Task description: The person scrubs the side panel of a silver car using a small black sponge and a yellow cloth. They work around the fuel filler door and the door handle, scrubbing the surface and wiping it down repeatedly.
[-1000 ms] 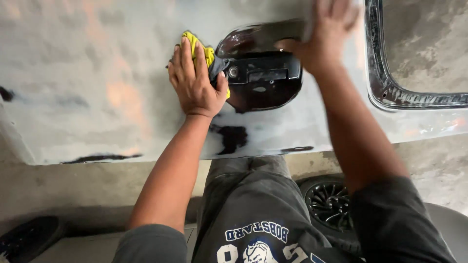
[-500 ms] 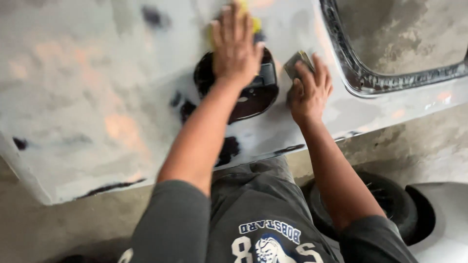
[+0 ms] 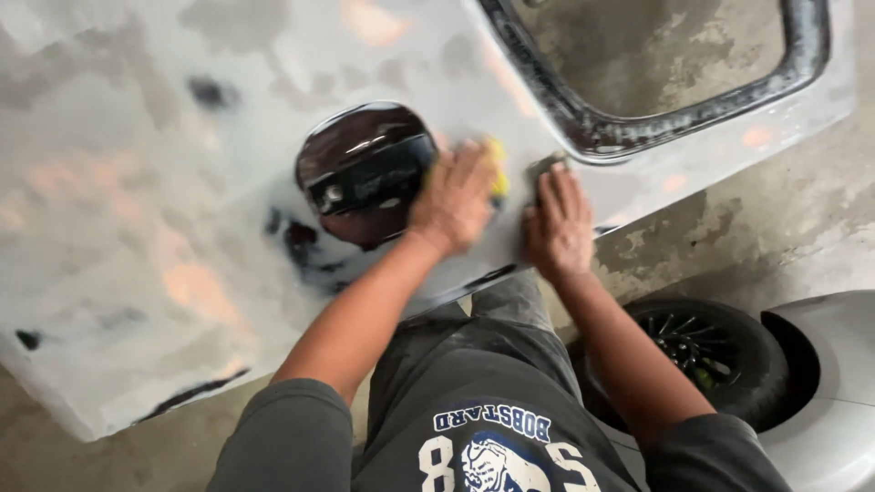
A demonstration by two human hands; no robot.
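A grey, sanded car door panel (image 3: 137, 210) lies flat below me, with a dark handle recess (image 3: 365, 178) in its middle. My left hand (image 3: 453, 196) presses a yellow sponge (image 3: 498, 173) onto the panel just right of the recess. Only the sponge's edge shows past my fingers. My right hand (image 3: 558, 223) lies beside it near the panel's lower edge, pressing a small grey sanding pad (image 3: 544, 167) that sticks out beyond the fingertips. The two hands are close but apart.
The door's window opening with a black rubber seal (image 3: 638, 128) is at the upper right. A car wheel (image 3: 693, 351) and white bodywork (image 3: 834, 383) stand on the concrete floor at the lower right. Dark bare patches (image 3: 296, 237) mark the panel.
My left hand and the yellow sponge have slid from above the handle recess to its right side. My right hand stays near the panel's edge with the grey pad. The view has shifted.
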